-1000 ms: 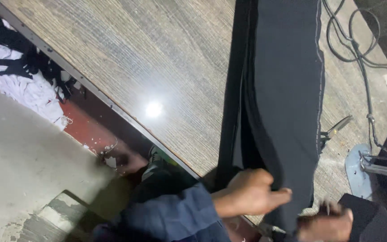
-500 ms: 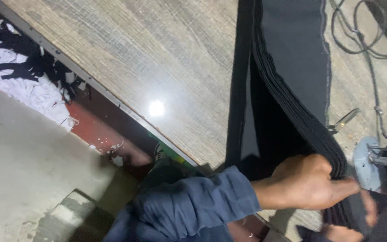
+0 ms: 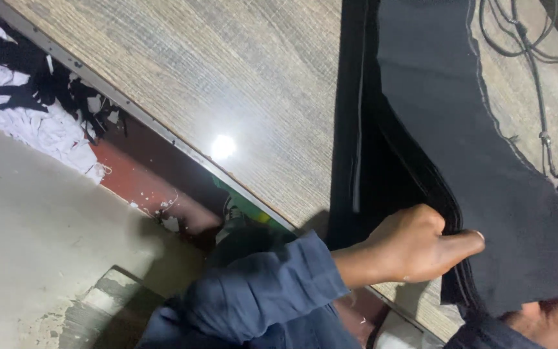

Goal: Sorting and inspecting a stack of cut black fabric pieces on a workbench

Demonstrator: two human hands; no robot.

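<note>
Left hand [image 3: 414, 249] thumb out, fingers curled; right hand [image 3: 550, 320] low, mostly hidden.

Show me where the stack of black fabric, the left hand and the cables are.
Stack of black fabric [image 3: 485, 161]: head view, on the flat top layer.
Left hand [image 3: 414, 249]: head view, back of the hand.
Cables [image 3: 537, 84]: head view, on the black cord over the table.

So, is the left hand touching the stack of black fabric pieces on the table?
Touching. The head view shows the left hand gripping the edge of the stack of black fabric pieces, its thumb pressed on the top layer, with no gap.
</note>
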